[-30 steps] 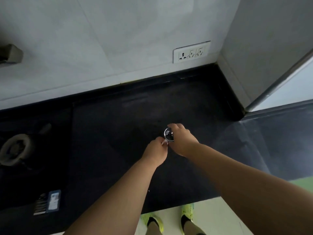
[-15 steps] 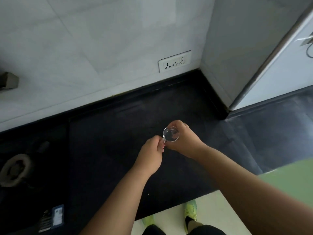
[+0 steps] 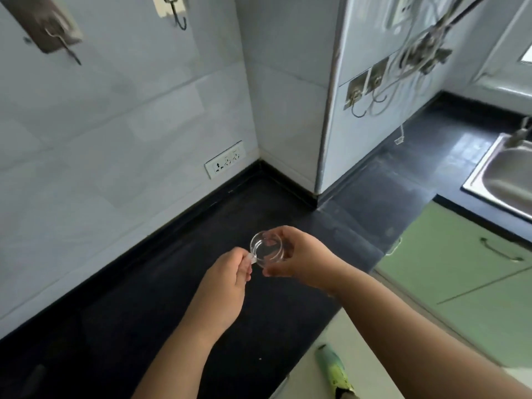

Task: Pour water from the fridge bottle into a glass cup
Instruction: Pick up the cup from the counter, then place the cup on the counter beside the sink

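Both hands are closed on the glass cup (image 3: pixel 267 249): its handle is pinched between thumb and fingers of the left hand (image 3: pixel 223 286), while its far side and base are wrapped by the right hand (image 3: pixel 299 259). Cup is held clear of the black counter (image 3: pixel 172 283), mouth tilted toward the camera, so the round rim and clear bottom are seen. Contents cannot be told; the glass looks clear. Cup is located above the counter, near its front part, well apart from the wall socket plate (image 3: pixel 225 163) mounted just above the counter's back edge. Wall hooks (image 3: pixel 178 12) are seen high above the counter on the tiled wall. To the right of the counter corner, more hooks and hanging wires (image 3: pixel 403 64) are fixed on the side wall. A steel sink (image 3: pixel 506 174) is set into the counter's far right run, with green cabinet doors (image 3: pixel 460 272) below it. One green shoe (image 3: pixel 334 372) is seen on the floor in front of the counter.
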Demonstrator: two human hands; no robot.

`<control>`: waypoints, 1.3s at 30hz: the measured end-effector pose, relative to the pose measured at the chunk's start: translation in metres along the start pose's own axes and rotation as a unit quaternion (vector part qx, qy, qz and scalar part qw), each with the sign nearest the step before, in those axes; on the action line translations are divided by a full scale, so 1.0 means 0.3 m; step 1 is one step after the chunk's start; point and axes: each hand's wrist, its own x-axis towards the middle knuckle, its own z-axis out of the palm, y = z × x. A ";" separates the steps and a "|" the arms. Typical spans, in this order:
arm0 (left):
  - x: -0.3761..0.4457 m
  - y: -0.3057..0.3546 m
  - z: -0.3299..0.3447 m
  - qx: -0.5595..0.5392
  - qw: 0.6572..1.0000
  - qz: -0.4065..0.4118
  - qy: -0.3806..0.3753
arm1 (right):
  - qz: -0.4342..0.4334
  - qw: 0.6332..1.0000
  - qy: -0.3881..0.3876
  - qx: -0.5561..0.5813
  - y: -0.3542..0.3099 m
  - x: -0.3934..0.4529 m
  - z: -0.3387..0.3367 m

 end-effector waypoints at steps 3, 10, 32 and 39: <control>-0.024 0.019 -0.035 0.008 0.999 0.049 -0.022 | 0.012 0.998 0.051 0.042 -0.010 -0.093 0.009; -0.057 0.131 0.003 0.020 0.983 0.152 -0.103 | 0.056 0.976 0.168 0.124 0.031 -0.340 -0.017; -0.171 0.997 0.764 0.042 0.858 0.390 -0.332 | 0.118 0.845 0.476 0.213 0.525 -1.152 -0.554; -0.225 1.260 1.026 0.028 0.841 0.413 -0.348 | 0.135 0.825 0.508 0.210 0.662 -1.360 -0.794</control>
